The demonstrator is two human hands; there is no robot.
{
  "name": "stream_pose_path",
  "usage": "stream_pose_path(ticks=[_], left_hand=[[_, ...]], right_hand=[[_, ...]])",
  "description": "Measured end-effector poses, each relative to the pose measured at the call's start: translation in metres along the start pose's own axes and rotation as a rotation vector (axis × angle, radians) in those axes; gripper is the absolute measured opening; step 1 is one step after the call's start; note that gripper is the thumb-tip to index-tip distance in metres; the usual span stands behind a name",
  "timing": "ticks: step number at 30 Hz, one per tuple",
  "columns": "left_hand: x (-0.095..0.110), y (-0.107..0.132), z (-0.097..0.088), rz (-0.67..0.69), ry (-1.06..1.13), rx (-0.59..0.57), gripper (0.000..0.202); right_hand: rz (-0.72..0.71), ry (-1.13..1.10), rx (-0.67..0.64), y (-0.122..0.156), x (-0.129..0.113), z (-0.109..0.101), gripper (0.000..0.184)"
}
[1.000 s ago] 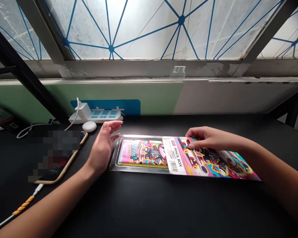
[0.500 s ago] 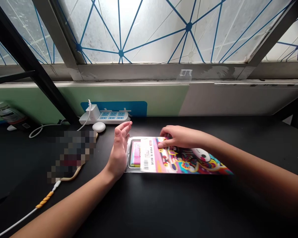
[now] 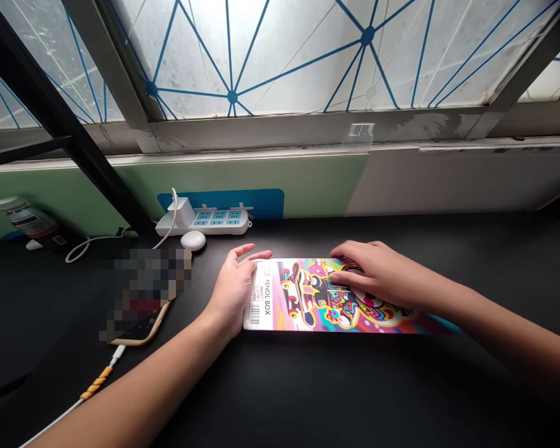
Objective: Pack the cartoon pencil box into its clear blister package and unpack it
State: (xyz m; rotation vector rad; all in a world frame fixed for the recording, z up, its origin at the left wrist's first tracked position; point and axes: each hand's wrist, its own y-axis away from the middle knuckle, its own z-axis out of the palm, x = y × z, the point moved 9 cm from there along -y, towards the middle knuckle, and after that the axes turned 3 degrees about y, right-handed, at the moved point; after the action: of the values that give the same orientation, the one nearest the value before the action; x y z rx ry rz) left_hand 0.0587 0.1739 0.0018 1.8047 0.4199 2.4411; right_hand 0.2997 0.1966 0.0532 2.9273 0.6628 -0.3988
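The PENCIL BOX sleeve [image 3: 303, 298] is lying flat on the black desk [image 3: 308, 392], on the near side of the power strip [image 3: 221, 228] and mostly to its right. Half a second ago a clear plastic tray was jutting from its left end; now that tray is hidden from sight, and the white barcode end is meeting the left hand [image 3: 233, 289]. That hand's grip is staying wide, the palm curving against the end and the fingers, upright before, now leaning over the corner nearest the power strip. The right hand [image 3: 378, 274] is resting farther from the barcode than before, thumb flat on the print and fingers lying over the edge facing the power strip; its grip is looking fairly narrow, though whether it is pinching cannot be told. The sleeve is showing a smooth, thin, long rectangular face, crowded with pink, yellow and turquoise cartoon print. The power strip is carrying a boxy white adapter [image 3: 182, 213], while a smooth, rounded white object [image 3: 193, 241] is sitting just in front of it. Nearer and left of the strip, a phone [image 3: 142, 335], partly pixelated, is showing a tan rim.
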Motion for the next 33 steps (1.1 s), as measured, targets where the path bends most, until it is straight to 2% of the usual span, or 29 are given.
stream_pose_path(ticks=[3,6,10,17,19,25,28,33], left_hand=[[-0.003,-0.002,-0.004,-0.044,0.062,0.046,0.039],[-0.003,-0.004,-0.006,-0.032,0.055,0.064,0.036],[-0.003,-0.003,-0.005,-0.024,0.041,0.066,0.029],[-0.005,-0.002,-0.002,-0.06,0.06,0.043,0.015],[-0.002,-0.001,-0.001,-0.021,0.027,0.02,0.023],[0.024,0.007,0.008,0.291,-0.22,-0.12,0.054],[0.041,0.016,0.011,0.466,-0.268,-0.149,0.061],[0.069,0.038,0.007,0.826,-0.241,-0.165,0.058]], right_hand=[[0.098,-0.144,-0.009,0.022,0.05,0.0,0.048],[0.145,-0.216,-0.019,0.028,0.073,0.001,0.047],[0.145,-0.206,-0.036,0.023,0.072,0.005,0.044],[0.11,-0.106,0.113,0.023,0.058,-0.002,0.046],[0.056,-0.067,0.219,0.027,0.051,-0.012,0.045],[-0.255,0.117,0.675,0.062,0.018,-0.055,0.04],[-0.391,0.167,0.78,0.081,0.004,-0.059,0.036],[-0.511,0.246,0.924,0.099,-0.018,-0.058,0.032]])
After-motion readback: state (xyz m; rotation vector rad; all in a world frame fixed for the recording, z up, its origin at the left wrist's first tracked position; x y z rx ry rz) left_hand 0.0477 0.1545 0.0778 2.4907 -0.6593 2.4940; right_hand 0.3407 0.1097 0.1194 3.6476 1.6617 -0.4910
